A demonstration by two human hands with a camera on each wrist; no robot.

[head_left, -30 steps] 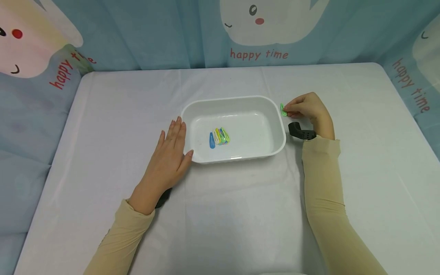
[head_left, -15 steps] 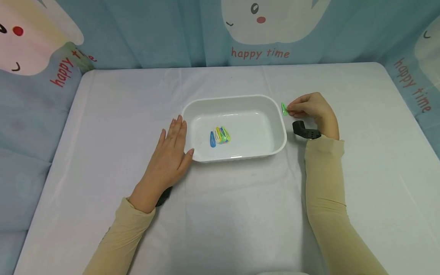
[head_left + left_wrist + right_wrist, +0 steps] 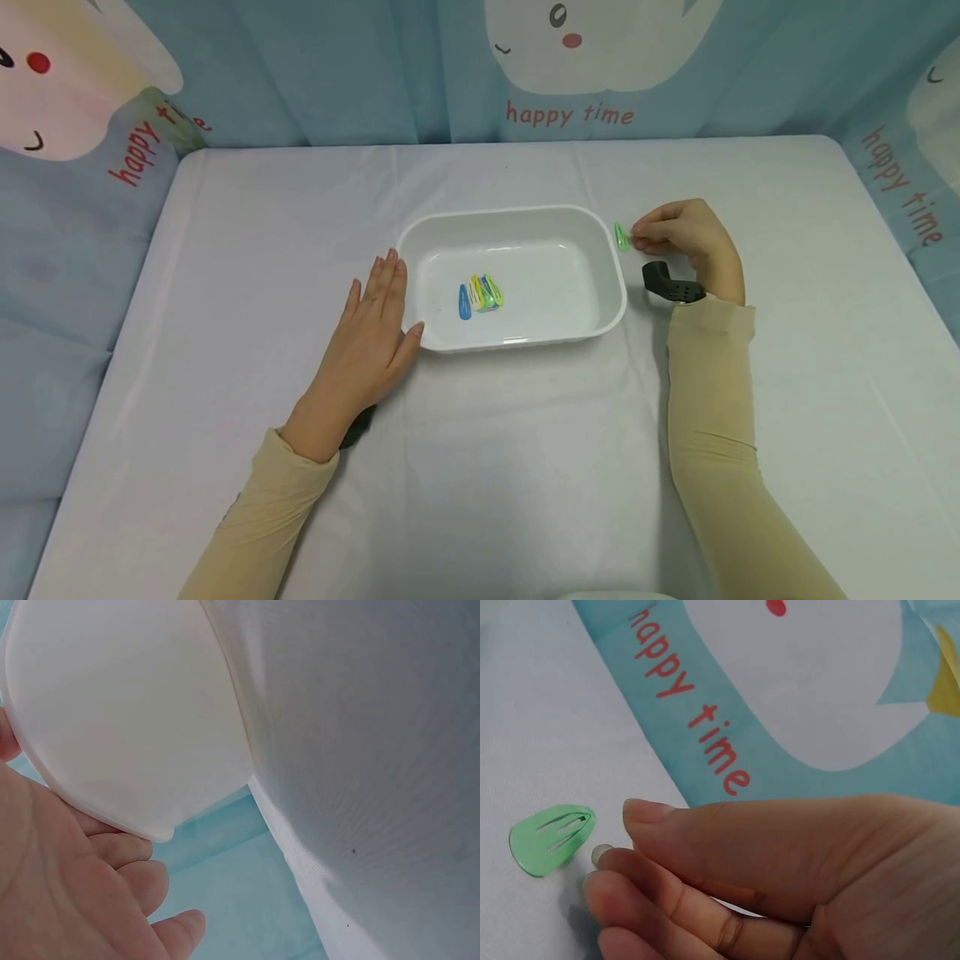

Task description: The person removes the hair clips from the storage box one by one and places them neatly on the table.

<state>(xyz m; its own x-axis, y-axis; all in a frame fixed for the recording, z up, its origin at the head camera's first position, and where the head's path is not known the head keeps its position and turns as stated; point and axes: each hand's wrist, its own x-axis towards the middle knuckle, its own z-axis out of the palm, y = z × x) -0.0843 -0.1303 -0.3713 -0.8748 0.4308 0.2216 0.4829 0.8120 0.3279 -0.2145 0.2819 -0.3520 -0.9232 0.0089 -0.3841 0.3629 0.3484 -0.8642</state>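
Since the frame of one second ago, the right hand has moved a little toward the right side of the frame, so that a small gap is now seen between its fingertips and the green clip. The clip itself stays at almost the same place: on the desk, right of the upper middle of the head view, just beside the upper right corner of the white tray. The left hand has not visibly changed its position.

The fingers of the right hand are released: they are loosely bent, with the thumb near the forefinger, and they hold nothing. In the right wrist view the clip is at the lower left, apart from the thumb and very near the forefinger tip. Whether it lies quite flat, I cannot tell. The left fingers are straight and rest against the left end of the tray, without a grasp round it. Inside the tray, left of its middle, are a bunch of coloured clips and, just beside it, a blue clip.

I judge that the step in hand is the letting go of the green clip outside the tray. The next move probably calls for taking the right fingers fully away without brushing the clip, while the left hand keeps the tray steady.
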